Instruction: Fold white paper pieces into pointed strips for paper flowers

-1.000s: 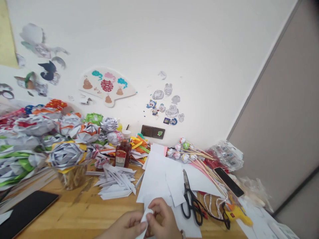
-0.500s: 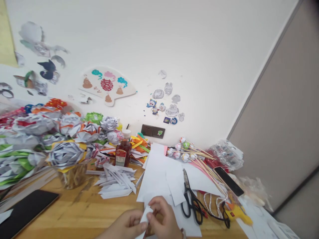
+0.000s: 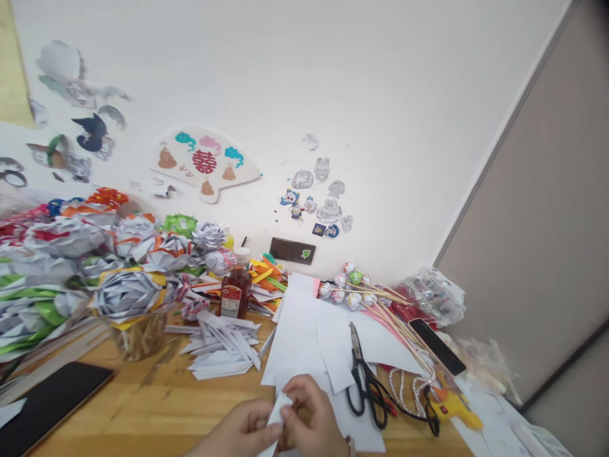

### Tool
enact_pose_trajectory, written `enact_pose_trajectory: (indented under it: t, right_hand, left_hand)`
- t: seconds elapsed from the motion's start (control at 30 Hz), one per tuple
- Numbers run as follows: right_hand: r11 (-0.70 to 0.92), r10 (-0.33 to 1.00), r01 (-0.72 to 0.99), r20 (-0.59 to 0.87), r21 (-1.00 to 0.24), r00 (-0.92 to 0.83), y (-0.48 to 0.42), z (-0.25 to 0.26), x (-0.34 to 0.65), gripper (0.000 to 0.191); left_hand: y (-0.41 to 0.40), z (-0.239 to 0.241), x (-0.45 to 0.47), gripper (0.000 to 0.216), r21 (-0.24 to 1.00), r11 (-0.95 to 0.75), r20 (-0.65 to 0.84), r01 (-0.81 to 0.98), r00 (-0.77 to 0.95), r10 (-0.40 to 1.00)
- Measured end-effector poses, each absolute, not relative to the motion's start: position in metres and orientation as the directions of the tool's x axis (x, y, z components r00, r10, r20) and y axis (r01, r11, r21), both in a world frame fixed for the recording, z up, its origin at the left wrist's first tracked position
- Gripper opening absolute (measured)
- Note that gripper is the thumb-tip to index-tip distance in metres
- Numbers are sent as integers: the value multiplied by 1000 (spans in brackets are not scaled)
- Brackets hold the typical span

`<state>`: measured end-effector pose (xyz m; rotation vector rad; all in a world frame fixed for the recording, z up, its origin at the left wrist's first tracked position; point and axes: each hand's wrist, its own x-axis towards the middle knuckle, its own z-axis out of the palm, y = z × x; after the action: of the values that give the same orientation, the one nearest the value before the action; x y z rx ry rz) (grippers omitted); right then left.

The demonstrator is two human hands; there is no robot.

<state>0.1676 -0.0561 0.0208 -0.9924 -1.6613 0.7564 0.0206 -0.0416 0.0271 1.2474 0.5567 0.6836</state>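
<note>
At the bottom edge, my left hand (image 3: pixel 242 433) and my right hand (image 3: pixel 314 422) meet over the wooden table (image 3: pixel 143 412). Both pinch a small folded piece of white paper (image 3: pixel 278 410) between fingers and thumbs. They sit just in front of loose white paper sheets (image 3: pixel 309 336). Black scissors (image 3: pixel 364 381) lie closed to the right of my right hand.
A heap of folded white paper pieces (image 3: pixel 221 352) lies left of the sheets, behind it a brown bottle (image 3: pixel 235 294). Paper flowers (image 3: pixel 95 260) crowd the left. A dark tablet (image 3: pixel 47 403) is front left. Skewers (image 3: pixel 380 304), a phone (image 3: pixel 436 346) and a yellow glue gun (image 3: pixel 451 406) sit right.
My hands have risen slightly with the paper piece between them; the fingers have shifted a little on it. Nothing else has moved.
</note>
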Motion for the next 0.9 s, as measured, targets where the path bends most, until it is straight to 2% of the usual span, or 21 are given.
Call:
enact_pose_trajectory:
  t: [0.67, 0.9]
  right_hand:
    - [430, 901, 232, 402, -872, -161, -54, 19, 169, 20]
    - [434, 901, 254, 408, -865, -149, -52, 20, 170, 19]
  left_hand:
    - [-43, 26, 23, 39, 972, 190, -57, -139, 644, 763]
    - [-42, 28, 22, 45, 966, 227, -94, -124, 651, 754]
